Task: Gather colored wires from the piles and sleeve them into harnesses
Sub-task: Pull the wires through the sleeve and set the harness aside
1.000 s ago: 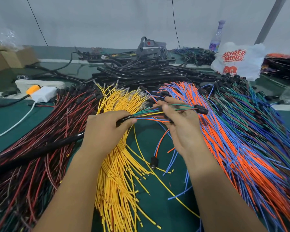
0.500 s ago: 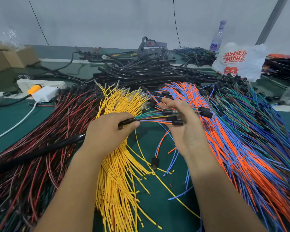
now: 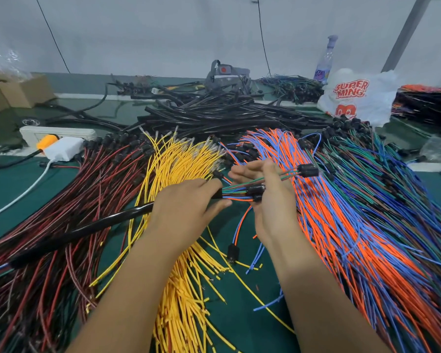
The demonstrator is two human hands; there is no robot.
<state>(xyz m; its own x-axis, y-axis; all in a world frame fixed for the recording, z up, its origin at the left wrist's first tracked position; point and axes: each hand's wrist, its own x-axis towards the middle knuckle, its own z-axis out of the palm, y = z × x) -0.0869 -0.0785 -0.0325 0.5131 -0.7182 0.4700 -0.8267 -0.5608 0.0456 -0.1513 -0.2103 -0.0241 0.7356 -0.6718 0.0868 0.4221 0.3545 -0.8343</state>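
Both hands [image 3: 189,202] [image 3: 270,200] on one black sleeve [image 3: 87,229], three connectors [image 3: 308,170].

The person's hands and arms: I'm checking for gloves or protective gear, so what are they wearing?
Nothing shows on either. The left hand and right hand are bare, with no gloves, rings or finger cots in view. Both forearms are uncovered down to the bottom edge of the head view, with no sleeve, cuff, watch or wrist strap in sight.
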